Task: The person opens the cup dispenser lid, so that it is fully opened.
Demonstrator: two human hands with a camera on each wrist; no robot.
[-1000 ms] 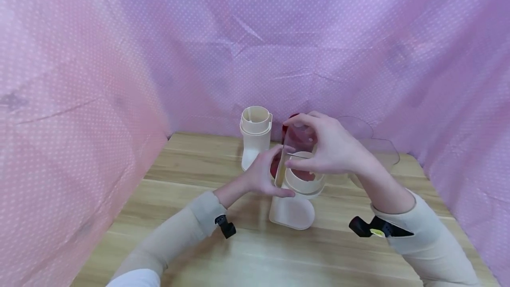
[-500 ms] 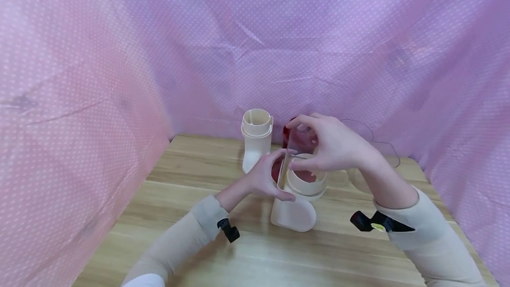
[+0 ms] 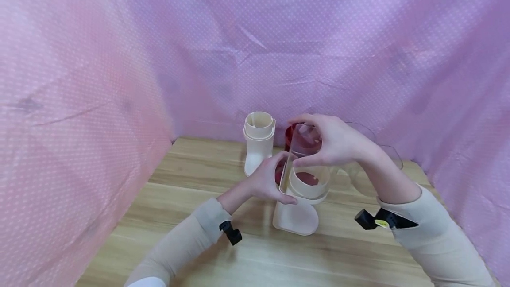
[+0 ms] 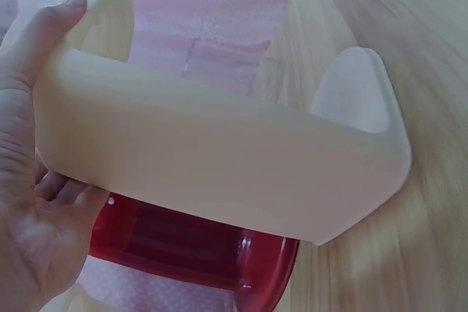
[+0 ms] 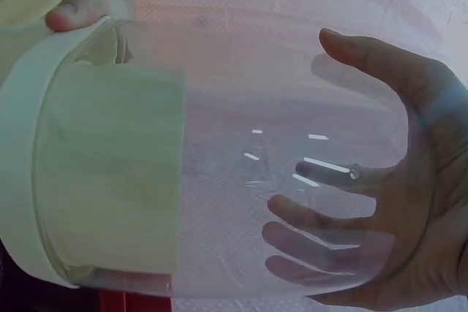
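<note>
My left hand grips a cream boot-shaped stand below its round collar, thumb on the near side and fingers behind. The stand's foot points toward me on the table. Over the stand's narrower neck sits a clear plastic cover, reaching down to the collar. My right hand holds that cover from its far end, with thumb and fingers spread round its wall. In the left wrist view, a dark red tray-like piece shows behind the stand.
A second cream stand stands upright to the left, near the back of the wooden table. Another clear piece is partly hidden behind my right forearm. Pink dotted cloth encloses the back and sides.
Both hands keep their grips. My right hand is slightly higher and farther right against the stand. The whole head view has shifted a little right and down.
</note>
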